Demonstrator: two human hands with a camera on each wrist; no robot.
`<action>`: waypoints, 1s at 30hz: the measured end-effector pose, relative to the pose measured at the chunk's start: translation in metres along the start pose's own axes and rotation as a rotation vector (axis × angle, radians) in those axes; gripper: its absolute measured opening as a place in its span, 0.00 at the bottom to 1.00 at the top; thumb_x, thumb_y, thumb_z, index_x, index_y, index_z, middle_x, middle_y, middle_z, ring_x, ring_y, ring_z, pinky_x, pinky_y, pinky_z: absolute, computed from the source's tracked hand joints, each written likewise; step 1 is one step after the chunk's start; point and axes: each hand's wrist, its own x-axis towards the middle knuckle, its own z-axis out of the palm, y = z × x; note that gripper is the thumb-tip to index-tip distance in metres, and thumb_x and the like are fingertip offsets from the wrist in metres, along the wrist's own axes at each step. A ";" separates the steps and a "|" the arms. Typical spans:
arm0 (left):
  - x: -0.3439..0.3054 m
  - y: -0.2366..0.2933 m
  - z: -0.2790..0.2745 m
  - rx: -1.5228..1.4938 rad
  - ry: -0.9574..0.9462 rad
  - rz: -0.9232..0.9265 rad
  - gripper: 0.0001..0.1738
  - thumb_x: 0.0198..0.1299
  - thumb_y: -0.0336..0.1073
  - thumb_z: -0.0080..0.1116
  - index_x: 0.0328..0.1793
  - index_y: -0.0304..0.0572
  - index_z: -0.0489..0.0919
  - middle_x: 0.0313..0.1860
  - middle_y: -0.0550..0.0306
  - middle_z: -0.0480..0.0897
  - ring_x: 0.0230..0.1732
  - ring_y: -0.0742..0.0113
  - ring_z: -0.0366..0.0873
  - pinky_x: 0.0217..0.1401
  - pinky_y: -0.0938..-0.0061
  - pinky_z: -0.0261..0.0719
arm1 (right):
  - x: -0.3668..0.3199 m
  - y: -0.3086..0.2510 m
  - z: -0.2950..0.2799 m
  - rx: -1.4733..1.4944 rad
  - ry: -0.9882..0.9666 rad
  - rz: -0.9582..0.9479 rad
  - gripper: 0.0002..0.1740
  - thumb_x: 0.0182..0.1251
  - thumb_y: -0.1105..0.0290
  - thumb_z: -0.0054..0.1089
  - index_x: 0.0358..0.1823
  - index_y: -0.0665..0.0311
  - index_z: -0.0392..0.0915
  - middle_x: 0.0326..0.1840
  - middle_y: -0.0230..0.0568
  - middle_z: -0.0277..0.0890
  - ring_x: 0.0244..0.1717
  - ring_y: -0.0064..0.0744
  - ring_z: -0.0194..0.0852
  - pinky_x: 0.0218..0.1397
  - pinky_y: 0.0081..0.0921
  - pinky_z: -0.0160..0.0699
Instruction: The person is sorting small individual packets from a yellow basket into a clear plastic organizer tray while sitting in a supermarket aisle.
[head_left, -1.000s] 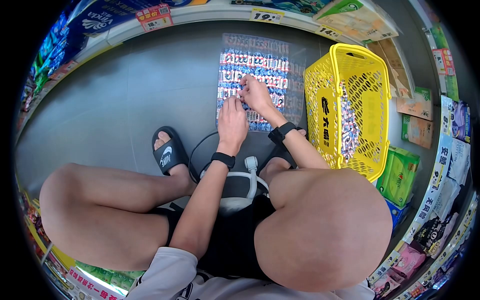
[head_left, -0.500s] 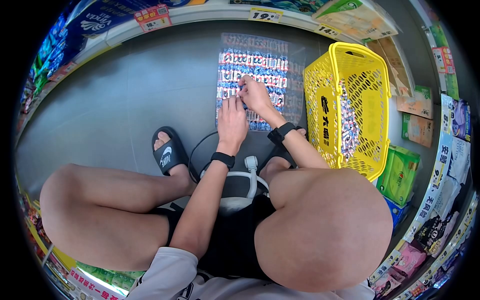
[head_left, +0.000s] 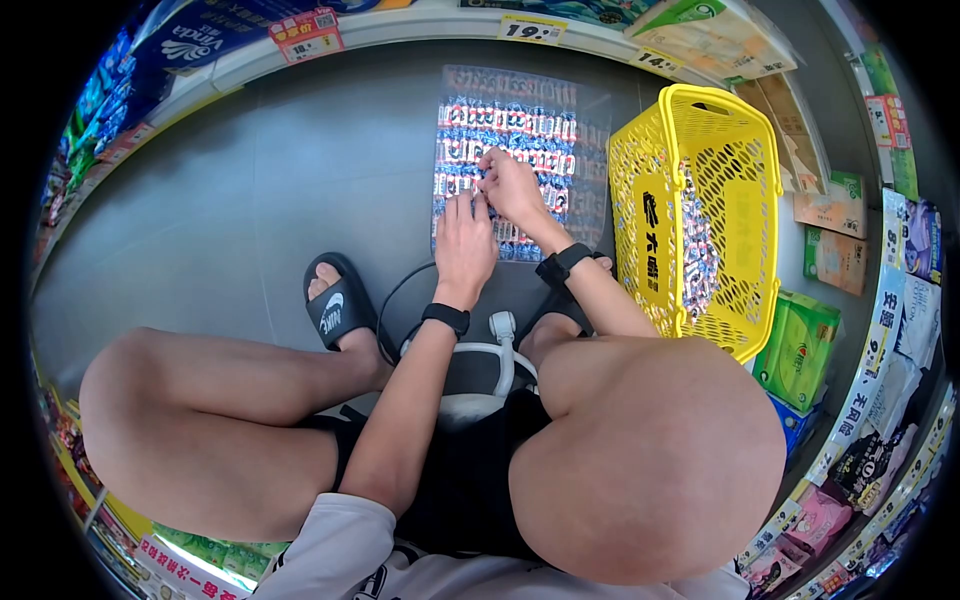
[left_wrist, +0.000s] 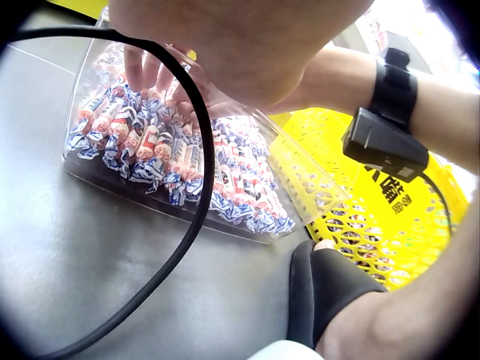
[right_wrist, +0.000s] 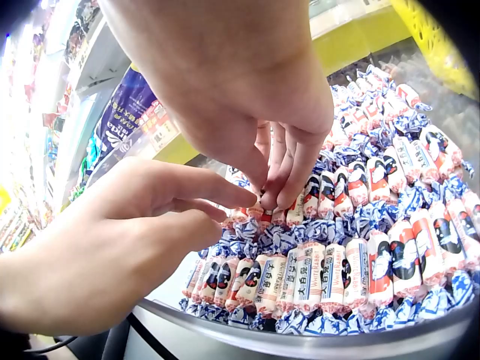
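Rows of White Rabbit candies (right_wrist: pixel 307 274) in white, red and blue twist wrappers fill a clear plastic box (left_wrist: pixel 172 208) on the floor. My right hand (head_left: pixel 514 190) reaches down into the box, its thumb and fingertips pinching a candy in a middle row. From the near side, my left hand (head_left: pixel 466 243) lies low over the candies with fingers stretched forward. In the right wrist view, its index fingertip meets the row right beside the right fingertips, which partly hide the candy there. Each wrist carries a black strap.
A yellow perforated basket (head_left: pixel 648 262) with more candies inside stands right of the box. Shelves of tissue packs (head_left: pixel 800 350) curve around the floor. A black cable (left_wrist: pixel 204 142) loops near the left arm. Slippered feet (head_left: pixel 338 305) stand close to the box.
Both hands stay over the same spot in the box, with only slight finger movement. The basket and box have not moved.
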 end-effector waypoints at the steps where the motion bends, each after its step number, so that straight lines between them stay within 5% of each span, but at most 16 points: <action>1: 0.000 0.000 0.000 0.000 0.000 0.000 0.26 0.63 0.27 0.61 0.69 0.29 0.80 0.65 0.44 0.79 0.67 0.46 0.77 0.68 0.53 0.79 | 0.000 -0.001 0.000 -0.005 -0.012 0.003 0.13 0.65 0.79 0.69 0.51 0.67 0.82 0.32 0.48 0.88 0.35 0.45 0.92 0.41 0.39 0.87; 13: 0.007 0.009 -0.013 -0.002 0.015 0.019 0.23 0.61 0.25 0.60 0.64 0.28 0.80 0.64 0.42 0.78 0.66 0.44 0.76 0.65 0.52 0.81 | 0.009 -0.006 -0.035 0.067 -0.155 0.010 0.13 0.67 0.82 0.63 0.51 0.69 0.85 0.32 0.45 0.89 0.33 0.35 0.91 0.38 0.33 0.87; 15: 0.011 0.019 -0.020 -0.092 0.072 0.048 0.19 0.62 0.25 0.60 0.59 0.29 0.81 0.60 0.41 0.80 0.62 0.42 0.79 0.62 0.51 0.81 | 0.004 -0.013 -0.054 0.049 -0.148 -0.119 0.12 0.68 0.81 0.63 0.51 0.68 0.86 0.34 0.45 0.89 0.32 0.35 0.91 0.36 0.32 0.87; 17: 0.020 0.024 -0.024 -0.168 0.073 0.078 0.16 0.63 0.25 0.59 0.57 0.29 0.82 0.56 0.40 0.81 0.59 0.41 0.80 0.61 0.50 0.81 | 0.001 -0.022 -0.067 0.039 -0.171 -0.064 0.12 0.68 0.80 0.63 0.52 0.68 0.86 0.37 0.49 0.89 0.37 0.41 0.92 0.41 0.36 0.88; 19: 0.027 0.037 -0.031 -0.248 0.075 0.119 0.13 0.64 0.25 0.59 0.55 0.29 0.82 0.53 0.40 0.82 0.56 0.40 0.80 0.59 0.50 0.81 | -0.006 -0.028 -0.088 -0.146 -0.088 -0.345 0.13 0.68 0.80 0.63 0.52 0.68 0.86 0.40 0.54 0.90 0.43 0.49 0.92 0.48 0.40 0.88; 20: 0.030 0.043 -0.034 -0.288 0.073 0.154 0.11 0.65 0.26 0.59 0.52 0.29 0.82 0.49 0.39 0.83 0.54 0.39 0.81 0.58 0.50 0.81 | -0.011 -0.030 -0.097 -0.164 -0.088 -0.325 0.13 0.68 0.79 0.63 0.51 0.68 0.87 0.43 0.57 0.89 0.48 0.56 0.90 0.52 0.43 0.87; 24: 0.042 0.076 -0.058 -0.450 0.072 0.316 0.08 0.67 0.27 0.60 0.48 0.29 0.81 0.45 0.39 0.83 0.52 0.39 0.81 0.54 0.50 0.81 | -0.036 -0.042 -0.144 -0.268 -0.027 -0.295 0.14 0.70 0.74 0.59 0.52 0.65 0.88 0.50 0.59 0.88 0.54 0.60 0.87 0.59 0.51 0.84; 30: 0.058 0.127 -0.082 -0.540 0.048 0.601 0.07 0.68 0.28 0.62 0.48 0.31 0.82 0.46 0.42 0.83 0.49 0.42 0.81 0.52 0.52 0.82 | -0.092 -0.043 -0.217 -0.257 0.215 -0.309 0.11 0.69 0.76 0.64 0.50 0.68 0.87 0.42 0.56 0.88 0.44 0.57 0.89 0.51 0.42 0.87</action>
